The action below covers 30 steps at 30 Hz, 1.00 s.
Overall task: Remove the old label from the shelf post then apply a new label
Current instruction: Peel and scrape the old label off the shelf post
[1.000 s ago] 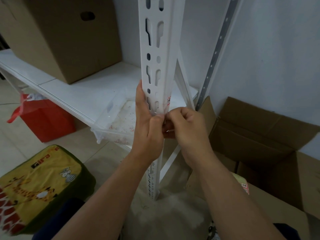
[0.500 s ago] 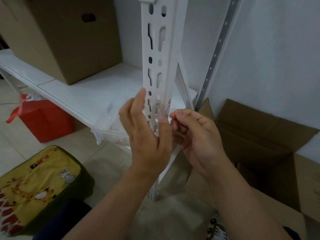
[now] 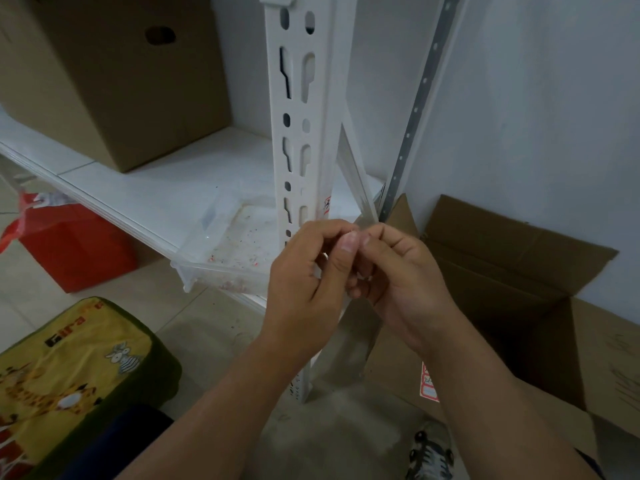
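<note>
The old label (image 3: 327, 206) still shows as a red-and-white scrap on the right face of the shelf post (image 3: 300, 133), just above your fingertips, so at least part of the removal is left, and no new label is on the post yet. Your left hand (image 3: 304, 282) and right hand (image 3: 398, 282) meet in front of the post, thumbs and forefingers pinched together tip to tip. They seem to be working something very small between them, perhaps a peeled bit of sticker, but what it is cannot be made out. Below your right wrist, a red-bordered label sheet (image 3: 428, 386) lies on the flap of the open cardboard box (image 3: 519, 271), likely your supply for the new one. To the left of your fingers sits a clear plastic tray (image 3: 221, 244) speckled with scraps on the shelf (image 3: 138, 188).

Half a second ago your left hand was open against the post with its fingers spread; now both hands have come off it and closed on each other.
</note>
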Tool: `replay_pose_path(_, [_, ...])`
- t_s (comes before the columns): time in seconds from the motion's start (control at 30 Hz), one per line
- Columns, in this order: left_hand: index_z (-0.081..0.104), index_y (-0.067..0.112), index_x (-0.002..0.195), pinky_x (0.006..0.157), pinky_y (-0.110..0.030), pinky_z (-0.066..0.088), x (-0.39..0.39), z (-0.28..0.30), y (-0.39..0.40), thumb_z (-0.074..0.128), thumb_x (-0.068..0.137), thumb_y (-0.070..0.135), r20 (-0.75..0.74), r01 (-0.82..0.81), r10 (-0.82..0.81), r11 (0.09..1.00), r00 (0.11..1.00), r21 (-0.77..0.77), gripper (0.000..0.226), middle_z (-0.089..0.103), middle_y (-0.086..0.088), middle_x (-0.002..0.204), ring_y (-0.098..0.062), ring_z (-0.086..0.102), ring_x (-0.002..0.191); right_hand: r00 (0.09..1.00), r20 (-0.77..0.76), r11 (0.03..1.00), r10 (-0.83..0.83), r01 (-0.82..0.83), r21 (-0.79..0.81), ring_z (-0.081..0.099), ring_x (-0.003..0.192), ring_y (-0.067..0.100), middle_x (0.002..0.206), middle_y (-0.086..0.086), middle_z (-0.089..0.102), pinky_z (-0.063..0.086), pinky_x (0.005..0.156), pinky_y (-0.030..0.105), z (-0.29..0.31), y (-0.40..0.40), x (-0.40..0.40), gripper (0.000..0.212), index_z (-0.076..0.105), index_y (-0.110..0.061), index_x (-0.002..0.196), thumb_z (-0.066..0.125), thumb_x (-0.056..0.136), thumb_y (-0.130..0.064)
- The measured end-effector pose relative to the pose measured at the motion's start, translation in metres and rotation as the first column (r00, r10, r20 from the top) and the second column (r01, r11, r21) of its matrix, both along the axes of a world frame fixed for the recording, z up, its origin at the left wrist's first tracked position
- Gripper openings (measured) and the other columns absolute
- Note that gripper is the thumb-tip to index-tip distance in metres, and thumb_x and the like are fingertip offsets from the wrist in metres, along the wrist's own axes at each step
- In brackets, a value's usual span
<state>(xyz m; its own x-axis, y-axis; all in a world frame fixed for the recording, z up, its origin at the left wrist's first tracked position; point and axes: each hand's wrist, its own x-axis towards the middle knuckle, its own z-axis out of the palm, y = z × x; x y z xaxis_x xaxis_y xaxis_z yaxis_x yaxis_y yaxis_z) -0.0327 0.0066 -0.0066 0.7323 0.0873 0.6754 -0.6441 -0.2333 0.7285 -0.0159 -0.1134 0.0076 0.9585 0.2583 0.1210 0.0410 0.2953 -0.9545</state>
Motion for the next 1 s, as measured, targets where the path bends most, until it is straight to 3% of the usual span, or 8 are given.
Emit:
replay_pose_path(0.1, [0.062, 0.022, 0.098, 0.068, -0.033, 0.056, 0.002, -0.002, 0.002, 0.052, 0.096, 0.022, -0.036, -0.021, 0.02, 1.0, 0.999, -0.019, 0.01, 0.066, 0.006, 0.085, -0.014, 0.065, 0.077, 0.966, 0.22, 0.954, -0.138, 0.19, -0.233, 0.055, 0.054, 0.015, 0.059, 0.002, 0.058, 0.047, 0.051, 0.023, -0.001, -0.001, -0.003, 0.02, 0.06, -0.01, 0.076, 0.059, 0.085, -0.028])
replay_pose_path(0.2, [0.063, 0.03, 0.095, 0.067, -0.044, 0.057, 0.003, -0.003, 0.004, 0.056, 0.094, 0.026, -0.093, -0.01, 0.005, 0.998, 0.996, -0.056, 0.008, 0.068, 0.005, 0.088, -0.022, 0.066, 0.077, 0.864, 0.455, 0.827, -0.214, 0.408, -0.387, 0.054, 0.054, 0.017, 0.063, 0.006, 0.057, 0.046, 0.048, 0.023, -0.005, -0.002, -0.003, 0.024, 0.059, -0.009, 0.079, 0.059, 0.089, -0.03])
replay_pose_path(0.33, [0.063, 0.032, 0.093, 0.066, -0.039, 0.058, 0.001, -0.002, 0.003, 0.059, 0.093, 0.027, -0.147, 0.045, -0.05, 0.998, 0.988, -0.04, 0.006, 0.068, 0.007, 0.084, -0.019, 0.066, 0.073, 0.723, 0.657, 0.682, -0.211, 0.591, -0.431, 0.056, 0.057, 0.016, 0.065, 0.0, 0.056, 0.046, 0.051, 0.036, -0.015, -0.01, -0.003, 0.025, 0.06, -0.012, 0.081, 0.056, 0.092, -0.035])
replay_pose_path(0.47, [0.063, 0.029, 0.09, 0.063, -0.022, 0.055, -0.003, -0.003, -0.003, 0.062, 0.093, 0.02, -0.195, 0.114, -0.12, 0.993, 0.973, -0.041, 0.009, 0.067, 0.009, 0.076, -0.009, 0.064, 0.067, 0.622, 0.767, 0.552, -0.16, 0.7, -0.453, 0.054, 0.06, 0.011, 0.069, -0.002, 0.057, 0.043, 0.052, 0.03, -0.019, -0.024, -0.009, 0.026, 0.061, -0.009, 0.083, 0.052, 0.094, -0.032])
replay_pose_path(0.57, [0.059, 0.033, 0.088, 0.062, -0.018, 0.052, -0.007, -0.006, -0.009, 0.061, 0.092, 0.02, -0.197, 0.129, -0.126, 0.992, 0.972, 0.006, 0.014, 0.065, 0.01, 0.072, -0.007, 0.064, 0.065, 0.598, 0.789, 0.501, -0.137, 0.729, -0.466, 0.05, 0.061, 0.008, 0.071, -0.005, 0.055, 0.041, 0.052, 0.024, -0.022, -0.031, -0.018, 0.023, 0.059, -0.011, 0.086, 0.05, 0.095, -0.03])
replay_pose_path(0.73, [0.055, 0.027, 0.085, 0.058, -0.026, 0.053, -0.013, -0.01, -0.013, 0.053, 0.097, 0.029, -0.209, 0.143, -0.14, 0.99, 0.968, 0.0, 0.012, 0.062, -0.002, 0.064, -0.01, 0.061, 0.058, 0.68, 0.716, 0.554, -0.161, 0.662, -0.505, 0.055, 0.067, 0.01, 0.076, -0.006, 0.057, 0.044, 0.056, 0.021, -0.018, -0.041, -0.037, 0.017, 0.059, -0.017, 0.094, 0.048, 0.096, -0.031])
replay_pose_path(0.87, [0.052, 0.019, 0.071, 0.05, -0.027, 0.049, -0.015, -0.008, -0.011, 0.047, 0.1, 0.033, -0.119, 0.065, -0.064, 0.998, 0.991, 0.008, 0.033, 0.056, -0.002, 0.053, -0.013, 0.057, 0.05, 0.865, 0.444, 0.745, -0.234, 0.453, -0.489, 0.063, 0.071, 0.019, 0.076, 0.001, 0.063, 0.055, 0.06, 0.033, -0.009, -0.045, -0.054, 0.017, 0.062, -0.019, 0.097, 0.046, 0.098, -0.025])
replay_pose_path(1.0, [0.052, 0.001, 0.056, 0.045, -0.033, 0.046, -0.013, -0.004, -0.003, 0.046, 0.097, 0.044, -0.041, -0.045, 0.044, 0.999, 0.998, -0.018, 0.059, 0.051, -0.005, 0.043, -0.015, 0.053, 0.04, 0.939, 0.239, 0.877, -0.248, 0.323, -0.357, 0.065, 0.069, 0.027, 0.07, 0.007, 0.064, 0.053, 0.058, 0.027, 0.0, -0.037, -0.065, 0.028, 0.064, -0.01, 0.087, 0.045, 0.094, -0.029])
